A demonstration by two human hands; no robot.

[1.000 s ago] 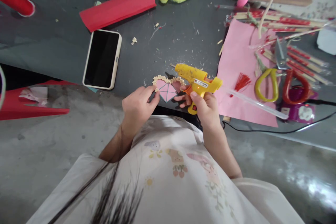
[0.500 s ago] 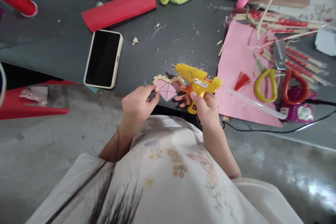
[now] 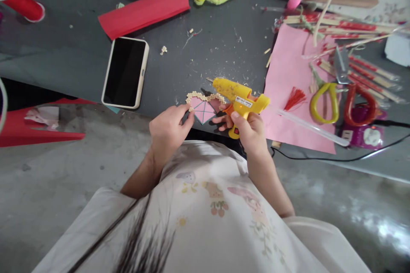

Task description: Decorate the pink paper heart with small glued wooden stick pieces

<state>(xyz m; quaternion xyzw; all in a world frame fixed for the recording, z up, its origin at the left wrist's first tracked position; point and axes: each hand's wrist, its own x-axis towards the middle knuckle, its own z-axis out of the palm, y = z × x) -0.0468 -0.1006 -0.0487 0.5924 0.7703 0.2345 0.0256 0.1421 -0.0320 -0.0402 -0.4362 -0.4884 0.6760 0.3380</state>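
Observation:
A pink paper heart (image 3: 202, 111) with crossing dark lines lies at the table's near edge, small beige pieces along its upper rim. My left hand (image 3: 171, 126) pinches the heart's left side between thumb and forefinger. Wrapped round the handle of a yellow hot glue gun (image 3: 238, 96), my right hand (image 3: 251, 130) has some fingers reaching past the grip toward the heart's right side. The gun's nozzle points left, above the heart's upper edge. A clear glue stick (image 3: 314, 127) trails from its back.
A phone (image 3: 125, 72) and a folded red sheet (image 3: 144, 10) lie to the left. On the right are pink paper (image 3: 285, 72), scissors (image 3: 341, 66), a red tassel (image 3: 294, 98), wrapped chopsticks (image 3: 371, 79) and a black cord (image 3: 314, 160). A red thread spool (image 3: 24, 2) sits far left.
Both hands, the heart and the glue gun keep nearly the same positions. The view has shifted very slightly, and the pink paper's lower right corner looks a little different.

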